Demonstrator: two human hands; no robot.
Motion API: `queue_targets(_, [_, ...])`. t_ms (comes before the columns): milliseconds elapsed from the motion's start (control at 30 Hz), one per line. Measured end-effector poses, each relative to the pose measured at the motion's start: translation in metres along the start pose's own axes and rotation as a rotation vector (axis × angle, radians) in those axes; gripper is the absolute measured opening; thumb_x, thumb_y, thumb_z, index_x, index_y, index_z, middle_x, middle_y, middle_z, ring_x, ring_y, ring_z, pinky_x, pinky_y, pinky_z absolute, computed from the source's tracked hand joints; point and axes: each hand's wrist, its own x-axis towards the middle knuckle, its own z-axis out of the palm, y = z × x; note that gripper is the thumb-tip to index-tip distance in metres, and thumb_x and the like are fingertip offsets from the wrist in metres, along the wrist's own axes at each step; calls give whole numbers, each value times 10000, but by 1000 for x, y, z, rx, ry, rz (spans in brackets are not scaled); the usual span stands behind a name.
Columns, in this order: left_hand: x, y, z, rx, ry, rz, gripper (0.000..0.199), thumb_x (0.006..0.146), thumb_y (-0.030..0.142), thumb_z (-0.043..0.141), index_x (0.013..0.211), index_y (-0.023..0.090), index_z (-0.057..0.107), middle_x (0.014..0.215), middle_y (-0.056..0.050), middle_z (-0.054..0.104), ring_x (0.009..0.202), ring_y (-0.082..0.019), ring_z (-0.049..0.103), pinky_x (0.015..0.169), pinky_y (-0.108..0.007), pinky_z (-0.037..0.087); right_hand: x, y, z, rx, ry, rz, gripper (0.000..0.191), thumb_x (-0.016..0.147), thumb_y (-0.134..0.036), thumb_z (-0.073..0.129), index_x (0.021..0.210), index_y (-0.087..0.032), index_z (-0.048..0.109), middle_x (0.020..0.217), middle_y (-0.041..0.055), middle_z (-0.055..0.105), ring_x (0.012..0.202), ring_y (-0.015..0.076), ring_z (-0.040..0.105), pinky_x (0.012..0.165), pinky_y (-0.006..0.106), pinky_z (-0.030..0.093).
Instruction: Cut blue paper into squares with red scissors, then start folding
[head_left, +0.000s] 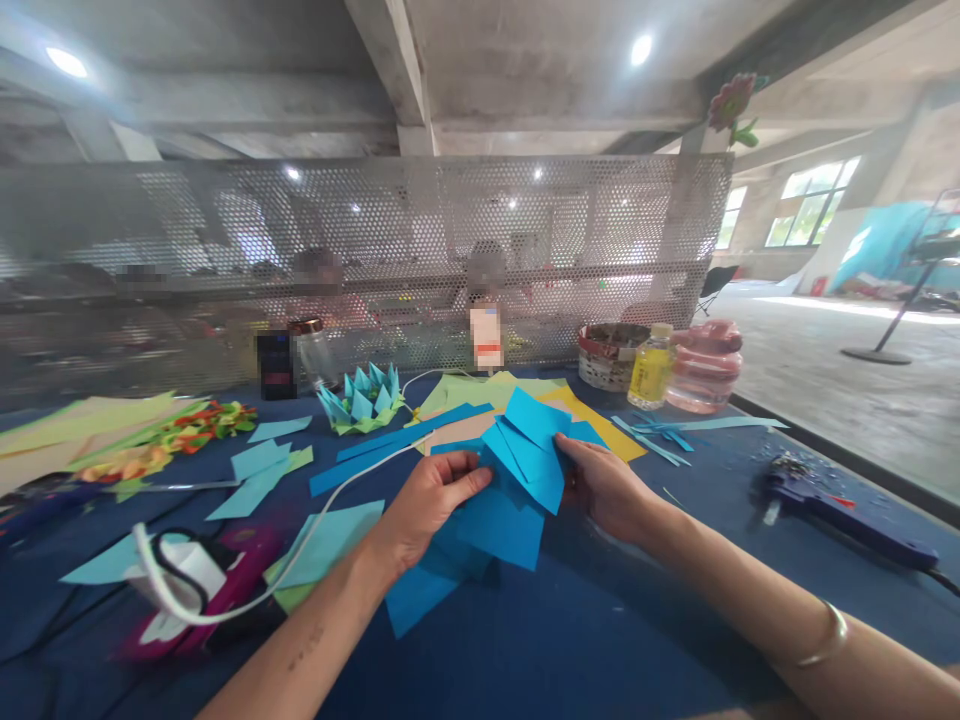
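Note:
Several blue paper pieces (536,450) are held up over the table, overlapping at different angles. My left hand (442,495) pinches their left edge between thumb and fingers. On the right side, my right hand (607,485) grips the same pieces, its thumb in front and its other fingers partly hidden. Below the hands, more blue sheets (424,590) lie on the dark blue table. Long blue strips (401,445) lie behind my left hand, near pale green and yellow sheets (611,425).
Beyond the strips is a folded paper lotus (364,400). A basket (604,360), yellow bottle (651,372) and pink bottle (705,370) stand back right. A glue gun (847,515) lies right. A white cable (330,500) crosses the left side. Perforated panels rise behind.

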Motion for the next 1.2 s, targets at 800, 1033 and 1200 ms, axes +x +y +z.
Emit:
queue_targets(800, [1,2,7,89,79,62,318,686,350,666,940,163,710,744,-32,729,670,-209,645,617,-293,470,-14,5,3,-191,-394,-152,235,754,-339,705,875,-150,637,702,9,680,566,123,618,541,223,515])
queue_targets(1033, [-2,14,-7,45,68,90,389,708,451,686,977,170,704,888,-65,718,841,-224,652,720,-309,497,-6,-8,-2,31,-219,-159,166,703,-184,734,788,-187,592,640,-37,654,522,111,621,532,213,532])
queue_targets(1200, [7,13,-37,441,371,202,331,727,455,631,875,164,686,828,-87,699,825,-239,640,711,-331,478,7,-29,-16,327,24,-224,250,759,-22,586,856,-250,551,720,-49,688,597,116,661,559,218,581])
